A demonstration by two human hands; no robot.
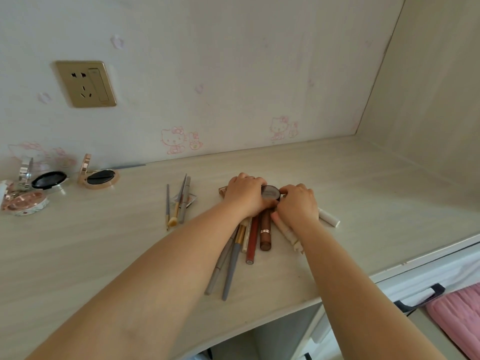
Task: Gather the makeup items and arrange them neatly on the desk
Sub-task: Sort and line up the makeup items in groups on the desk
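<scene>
On the pale desk (pixel 363 183) our left hand (pixel 244 194) and right hand (pixel 298 203) both grip a round compact (pixel 270 192) over gathered pencils and tubes (pixel 249 237); brushes (pixel 179 203) and open compacts (pixel 100 176) to our left remain ungathered.

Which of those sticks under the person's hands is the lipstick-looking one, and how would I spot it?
Start at the pale wooden desk and find the bundle of sticks below the two hands. The shiny brown tube with a rose-gold band lies between a slimmer dark red tube and a cream tube. It alone is thick, brown and banded.
</scene>
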